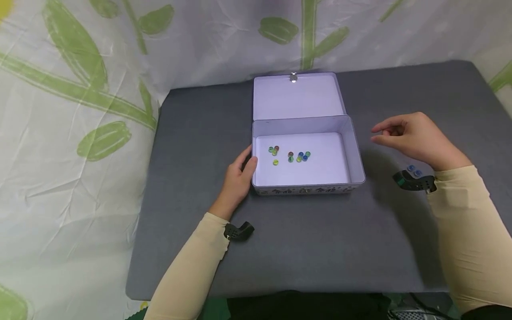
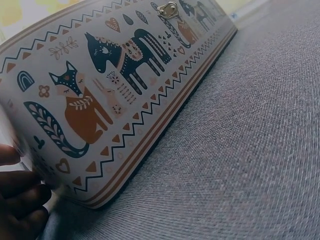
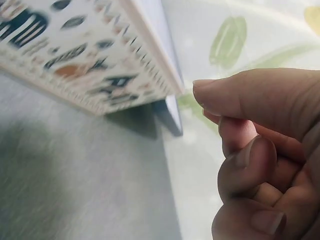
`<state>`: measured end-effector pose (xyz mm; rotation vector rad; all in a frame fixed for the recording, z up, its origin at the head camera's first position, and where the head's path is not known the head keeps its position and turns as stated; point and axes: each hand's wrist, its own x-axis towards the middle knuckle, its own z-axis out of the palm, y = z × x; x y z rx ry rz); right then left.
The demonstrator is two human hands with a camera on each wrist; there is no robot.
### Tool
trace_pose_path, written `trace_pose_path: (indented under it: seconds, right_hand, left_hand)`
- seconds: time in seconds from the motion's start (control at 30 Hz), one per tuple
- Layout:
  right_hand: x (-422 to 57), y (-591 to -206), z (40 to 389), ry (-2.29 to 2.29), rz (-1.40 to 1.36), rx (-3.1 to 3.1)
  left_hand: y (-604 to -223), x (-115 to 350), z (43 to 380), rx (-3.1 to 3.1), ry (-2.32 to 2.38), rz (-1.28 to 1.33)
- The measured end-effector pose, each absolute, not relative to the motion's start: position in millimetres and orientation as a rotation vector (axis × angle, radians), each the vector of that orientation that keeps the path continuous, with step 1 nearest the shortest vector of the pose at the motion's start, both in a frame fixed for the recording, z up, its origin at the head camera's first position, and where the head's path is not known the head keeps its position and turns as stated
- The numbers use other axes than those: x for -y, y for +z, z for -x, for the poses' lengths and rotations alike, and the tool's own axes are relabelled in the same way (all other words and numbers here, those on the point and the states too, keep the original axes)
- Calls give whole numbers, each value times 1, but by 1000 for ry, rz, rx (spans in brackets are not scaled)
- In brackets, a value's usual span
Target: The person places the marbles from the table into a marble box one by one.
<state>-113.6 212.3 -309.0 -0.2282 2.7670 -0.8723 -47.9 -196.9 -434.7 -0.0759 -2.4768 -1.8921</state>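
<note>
An open-lidded tin box [image 1: 308, 190] stands on the grey table, its outside printed with foxes and other animals. Several coloured glass marbles [image 1: 301, 157] lie in two loose groups on its pale floor. My left hand [image 1: 236, 182] grips the box's left side, thumb at the rim and fingers along the outer wall. Right of the box, my right hand [image 1: 420, 138] hovers above the table. Its thumb and forefinger stand slightly apart with nothing visible between them, the other fingers bent inward. Two blue marbles [image 1: 414, 170] show near the right wrist.
The lid [image 1: 298, 95] leans back behind the box, a metal clasp [image 1: 294, 77] on its edge. A white cloth with painted green leaves [image 1: 92, 93] hangs at the back and left of the grey table [image 1: 192, 133]. Black wrist cameras [image 1: 238, 231] sit on both forearms.
</note>
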Motion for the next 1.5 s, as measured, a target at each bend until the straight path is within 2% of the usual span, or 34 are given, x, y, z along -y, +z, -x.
trace_pose_path:
  seconds: [0.57,0.83,1.5]
  right_hand:
    - [-257,-338,86,-826,112,-2770]
    - [-273,-356,84,-819,98,-2764]
    - [-297,-367,75,-704,46,-2807]
  left_hand:
    - [-435,205,47,2476,-1883,73]
    - [-435,209,46,2442,-1897,58]
    - [-433,206,46,2486,-1845,123]
